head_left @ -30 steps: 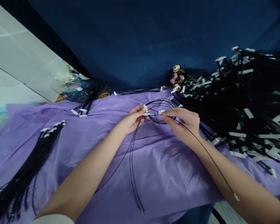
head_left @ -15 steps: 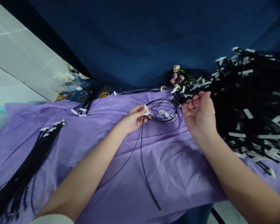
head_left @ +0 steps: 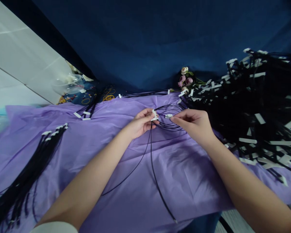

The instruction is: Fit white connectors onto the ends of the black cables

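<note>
My left hand (head_left: 145, 122) is closed on the left end of a coiled black cable (head_left: 168, 127), where white connectors or tags (head_left: 155, 115) stick out between the fingers. Two loose cable ends hang from there across the cloth toward me. On the right of the coil, my right hand (head_left: 194, 121) pinches a white tag-like piece (head_left: 169, 116) between thumb and fingertips. That piece lies in front of the coil's loops. Whether it is joined to the same cable is hard to tell.
A big heap of black cables with white tags (head_left: 258, 118) fills the right. At left lie a cable bundle (head_left: 36, 165) and a smaller one (head_left: 89, 108). Artificial flowers (head_left: 185, 79), yellow rubber bands (head_left: 108, 97) and a clear bowl (head_left: 69, 84) stand behind the purple cloth (head_left: 126, 174).
My right hand has moved left from the coil's far side, where it held a strand, and now pinches the white piece at the coil. My left hand has barely moved.
</note>
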Motion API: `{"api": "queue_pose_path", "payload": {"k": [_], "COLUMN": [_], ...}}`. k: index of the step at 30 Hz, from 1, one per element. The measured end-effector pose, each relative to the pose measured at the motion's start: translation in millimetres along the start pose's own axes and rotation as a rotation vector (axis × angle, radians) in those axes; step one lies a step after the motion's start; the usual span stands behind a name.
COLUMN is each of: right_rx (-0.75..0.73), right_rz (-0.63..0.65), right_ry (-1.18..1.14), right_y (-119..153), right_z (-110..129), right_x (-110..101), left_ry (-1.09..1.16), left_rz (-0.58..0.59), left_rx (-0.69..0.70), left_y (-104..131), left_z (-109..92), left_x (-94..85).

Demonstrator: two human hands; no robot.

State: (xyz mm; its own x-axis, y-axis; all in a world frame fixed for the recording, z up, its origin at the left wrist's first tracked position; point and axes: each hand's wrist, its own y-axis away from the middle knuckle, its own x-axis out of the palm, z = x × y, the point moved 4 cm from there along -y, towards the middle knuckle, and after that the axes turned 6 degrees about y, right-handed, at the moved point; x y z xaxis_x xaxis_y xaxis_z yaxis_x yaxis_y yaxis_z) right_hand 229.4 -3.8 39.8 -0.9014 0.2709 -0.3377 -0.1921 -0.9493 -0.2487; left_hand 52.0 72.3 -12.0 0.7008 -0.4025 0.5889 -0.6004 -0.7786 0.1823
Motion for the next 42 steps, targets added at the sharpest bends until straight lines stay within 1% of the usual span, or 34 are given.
{"api": "queue_pose_path", "payload": {"k": [3, 8, 16, 23, 29, 32, 37, 42], "right_rx": [-0.021, -0.007, -0.026, -0.03, -0.044, -0.112, -0.263, -0.394], "right_rz": [-0.025, -0.014, -0.022, -0.004, 0.051, 0.049, 0.0, -0.031], "right_ry": [0.097, 0.151, 0.163, 0.147, 0.16, 0.216, 0.358, 0.456], "right_y": [-0.8, -1.2, -0.5, -1.1, -1.1, -0.3, 1.8, 1.7], "right_z": [-1.7, -2.8, -0.5, -3.1, -4.5, -2.7, 2.1, 5.9], "right_x": [-1.7, -0.9, -0.7, 0.3, 1.2, 0.4, -1.4, 1.5], "left_ry": [-0.004, -0.024, -0.026, -0.017, -0.018, -0.018, -0.014, -0.022], "left_rz": [0.008, 0.003, 0.013, -0.001, 0.004, 0.011, 0.015, 0.015], "left_rx": [-0.011, -0.02, -0.034, -0.046, -0.046, -0.051, -0.053, -0.05], "left_y": [0.6, 1.2, 0.9, 1.2, 0.9, 0.9, 0.5, 0.3], "left_z": [0.6, 1.7, 2.6, 2.2, 2.4, 2.4, 2.6, 3.2], "left_x": [0.8, 1.2, 0.3, 1.2, 0.3, -0.4, -0.4, -0.1]}}
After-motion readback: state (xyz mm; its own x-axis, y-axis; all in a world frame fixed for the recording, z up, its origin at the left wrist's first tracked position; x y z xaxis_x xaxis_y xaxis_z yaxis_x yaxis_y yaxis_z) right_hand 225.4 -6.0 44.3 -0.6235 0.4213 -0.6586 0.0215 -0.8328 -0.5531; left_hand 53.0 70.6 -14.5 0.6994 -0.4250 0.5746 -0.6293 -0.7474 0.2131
